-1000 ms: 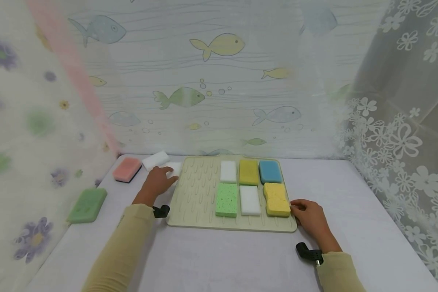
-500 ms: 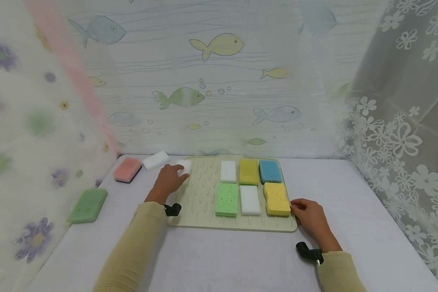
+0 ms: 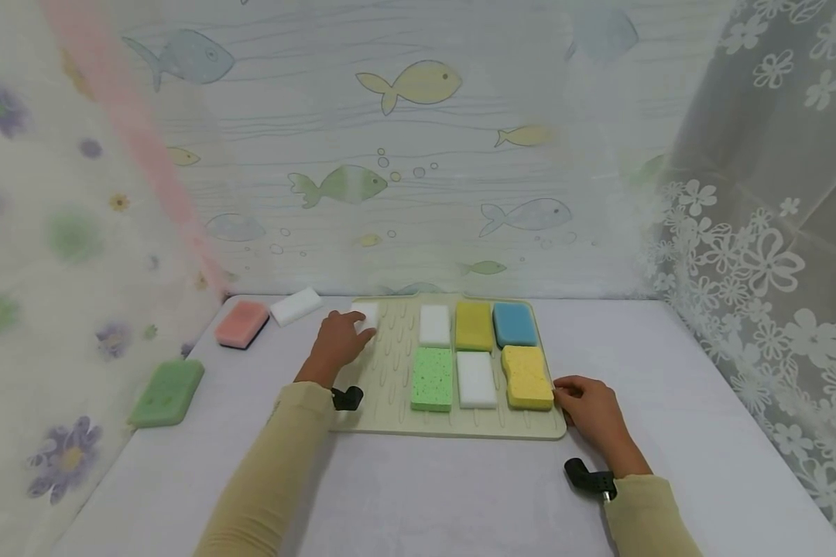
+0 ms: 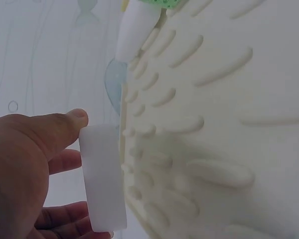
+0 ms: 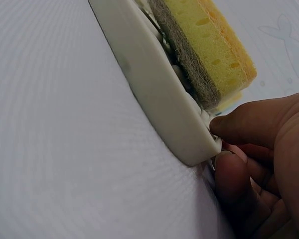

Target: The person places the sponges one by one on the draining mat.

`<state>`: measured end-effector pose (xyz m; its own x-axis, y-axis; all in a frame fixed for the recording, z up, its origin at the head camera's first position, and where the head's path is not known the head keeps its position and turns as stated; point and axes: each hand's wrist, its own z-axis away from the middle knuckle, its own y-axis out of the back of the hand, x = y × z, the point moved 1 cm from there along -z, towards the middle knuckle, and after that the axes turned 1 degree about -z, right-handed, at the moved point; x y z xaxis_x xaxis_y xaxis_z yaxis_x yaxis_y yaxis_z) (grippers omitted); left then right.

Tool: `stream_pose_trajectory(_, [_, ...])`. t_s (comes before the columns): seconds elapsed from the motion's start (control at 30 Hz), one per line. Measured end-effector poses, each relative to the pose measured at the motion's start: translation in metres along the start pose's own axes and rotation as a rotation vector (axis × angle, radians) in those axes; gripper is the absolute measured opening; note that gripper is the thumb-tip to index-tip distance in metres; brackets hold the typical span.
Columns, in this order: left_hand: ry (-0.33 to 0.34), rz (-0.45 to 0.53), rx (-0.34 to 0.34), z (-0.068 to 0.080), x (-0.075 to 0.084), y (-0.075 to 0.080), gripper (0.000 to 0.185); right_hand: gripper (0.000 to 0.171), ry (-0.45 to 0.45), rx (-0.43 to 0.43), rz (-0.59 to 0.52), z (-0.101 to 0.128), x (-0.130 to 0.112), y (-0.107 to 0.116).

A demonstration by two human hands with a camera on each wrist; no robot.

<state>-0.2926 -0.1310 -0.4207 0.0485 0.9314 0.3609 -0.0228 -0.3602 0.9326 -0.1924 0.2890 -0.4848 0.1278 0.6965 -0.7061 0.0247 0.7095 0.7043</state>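
One white sponge [image 4: 102, 179] pinched in left hand [image 3: 339, 340], over tray [image 3: 390, 363] edge

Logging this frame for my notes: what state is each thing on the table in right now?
left hand: pinches a white sponge over the mat's far left corner
right hand: grips the mat's near right corner
mat: flat on the table, six sponges on it
pink sponge, green sponge: lie off the mat

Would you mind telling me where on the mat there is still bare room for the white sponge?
The mat is bare along its left part, between its left edge and the green speckled sponge, where the left hand holds the white sponge. The right part is crowded: six sponges in two rows, the yellow sponge by the right hand.
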Motion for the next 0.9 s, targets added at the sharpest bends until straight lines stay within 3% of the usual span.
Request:
stream_pose_trajectory(0.2, [0.018,0.01,-0.003,-0.001,0.01,-0.005,0.053,0.036,0.002,-0.001,0.005,0.0,0.0,0.0])
stream_pose_trajectory(0.9, [-0.015,0.024,-0.012,-0.008,0.033,-0.019,0.051,0.037,-0.031,-0.019,-0.018,0.001,-0.003,0.0])
